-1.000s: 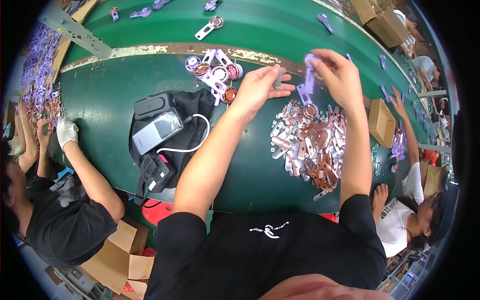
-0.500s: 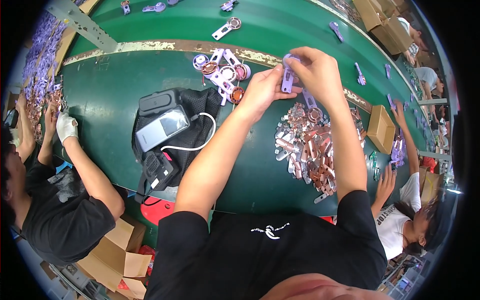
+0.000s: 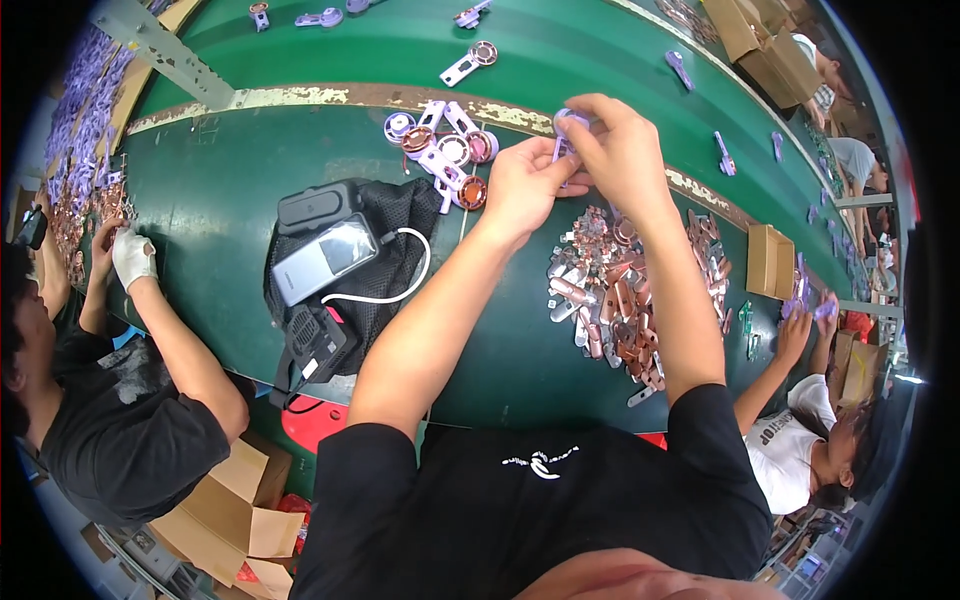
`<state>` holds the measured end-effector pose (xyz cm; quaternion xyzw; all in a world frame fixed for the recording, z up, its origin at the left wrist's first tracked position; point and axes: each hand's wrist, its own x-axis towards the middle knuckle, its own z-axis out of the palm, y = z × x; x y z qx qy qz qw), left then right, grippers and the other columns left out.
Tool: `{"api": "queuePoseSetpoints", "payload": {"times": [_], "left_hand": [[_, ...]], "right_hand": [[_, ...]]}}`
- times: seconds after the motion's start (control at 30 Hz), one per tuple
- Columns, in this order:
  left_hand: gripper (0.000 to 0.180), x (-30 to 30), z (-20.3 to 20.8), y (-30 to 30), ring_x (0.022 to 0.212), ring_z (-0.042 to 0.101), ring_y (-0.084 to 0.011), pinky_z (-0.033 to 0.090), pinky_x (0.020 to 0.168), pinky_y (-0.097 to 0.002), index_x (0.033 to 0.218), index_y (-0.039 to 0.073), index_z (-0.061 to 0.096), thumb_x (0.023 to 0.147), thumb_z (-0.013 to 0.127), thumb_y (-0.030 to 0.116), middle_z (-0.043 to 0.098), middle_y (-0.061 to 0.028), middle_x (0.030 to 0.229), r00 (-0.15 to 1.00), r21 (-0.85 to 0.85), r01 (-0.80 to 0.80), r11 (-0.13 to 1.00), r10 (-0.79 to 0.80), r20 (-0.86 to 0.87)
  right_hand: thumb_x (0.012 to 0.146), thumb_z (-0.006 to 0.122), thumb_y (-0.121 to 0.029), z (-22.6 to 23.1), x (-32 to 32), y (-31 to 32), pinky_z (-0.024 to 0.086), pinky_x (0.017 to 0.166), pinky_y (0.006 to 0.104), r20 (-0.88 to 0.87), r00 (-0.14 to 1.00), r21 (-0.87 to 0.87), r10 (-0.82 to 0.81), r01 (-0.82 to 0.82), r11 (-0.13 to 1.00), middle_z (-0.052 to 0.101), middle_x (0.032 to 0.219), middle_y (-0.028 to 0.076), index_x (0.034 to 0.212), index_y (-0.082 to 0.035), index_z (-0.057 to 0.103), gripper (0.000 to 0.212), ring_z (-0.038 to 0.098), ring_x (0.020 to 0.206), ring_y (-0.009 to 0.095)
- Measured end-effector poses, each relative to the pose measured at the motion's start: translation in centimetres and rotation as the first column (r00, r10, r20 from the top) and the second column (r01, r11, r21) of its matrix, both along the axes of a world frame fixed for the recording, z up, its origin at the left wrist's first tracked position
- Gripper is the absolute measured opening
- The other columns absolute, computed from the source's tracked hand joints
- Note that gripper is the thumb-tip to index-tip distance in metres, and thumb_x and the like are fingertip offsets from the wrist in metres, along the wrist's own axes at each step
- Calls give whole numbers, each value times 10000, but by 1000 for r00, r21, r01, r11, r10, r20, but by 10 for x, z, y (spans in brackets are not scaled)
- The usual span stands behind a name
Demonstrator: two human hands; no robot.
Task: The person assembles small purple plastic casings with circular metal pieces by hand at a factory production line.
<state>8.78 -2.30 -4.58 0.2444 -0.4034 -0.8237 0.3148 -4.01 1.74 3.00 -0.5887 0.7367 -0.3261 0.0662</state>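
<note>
A purple handheld fan housing (image 3: 564, 146), with a round head and a slotted handle, is held up between my two hands over the far edge of the green worktable. My left hand (image 3: 524, 186) pinches the handle's lower end between thumb and fingers. Around the round head, the fingers of my right hand (image 3: 622, 150) are closed, covering part of it. Below my right forearm lies a heap of small metallic and rose-coloured parts (image 3: 625, 320). Left of my left hand sits a cluster of purple and white fan pieces (image 3: 440, 150), some showing copper-coloured round centres.
A black mesh bag (image 3: 400, 205) carries a grey power bank (image 3: 325, 260) with a white cable. Beyond a worn metal rail, a green conveyor belt (image 3: 360, 60) bears scattered fan pieces. An open cardboard box (image 3: 770, 262) stands at right. Co-workers sit on both sides.
Both hands have shifted slightly left with the fan housing, which is now more covered by fingers. Belt pieces have drifted right. The right co-worker's hands have come together, and the cardboard box has turned.
</note>
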Motion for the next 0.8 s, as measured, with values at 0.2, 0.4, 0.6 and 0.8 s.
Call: {"api": "queuePoseSetpoints", "payload": {"times": [0.2, 0.4, 0.6, 0.8], "left_hand": [[127, -2, -4, 6, 889, 743, -159, 580, 766, -314, 1059, -27, 729, 993, 706, 78, 776, -97, 1031, 942, -464, 31, 885, 129, 310], [181, 2, 3, 10, 855, 751, -201, 589, 789, -332, 1082, -33, 673, 949, 735, 73, 754, -142, 943, 895, -711, 46, 701, 287, 341], [337, -7, -4, 7, 718, 690, -168, 578, 699, -331, 1152, -17, 580, 903, 792, 63, 740, -104, 905, 934, -558, -104, 823, 274, 229], [331, 3, 6, 4, 778, 643, -68, 537, 725, -257, 1211, 19, 597, 941, 782, 65, 706, -28, 946, 920, -609, 98, 787, 162, 357]], "right_hand": [[933, 752, -202, 13, -24, 16, 564, 772, 379, 175, 968, 37, 182, -191, 981, 711, 960, 165, 1197, -30, 719, 317, 704, 830, 297], [879, 804, -172, 26, -12, 31, 548, 767, 377, 13, 953, 7, 304, -304, 953, 647, 962, 126, 1149, -32, 700, 321, 656, 852, 284], [868, 786, -145, 10, -27, 24, 548, 763, 356, 97, 960, -4, 264, -265, 964, 664, 974, 119, 1161, -37, 708, 323, 669, 869, 263], [875, 797, -134, 9, -28, 22, 554, 778, 328, 179, 933, -16, 311, -313, 950, 712, 1005, 95, 1171, -21, 714, 328, 676, 854, 192]]}}
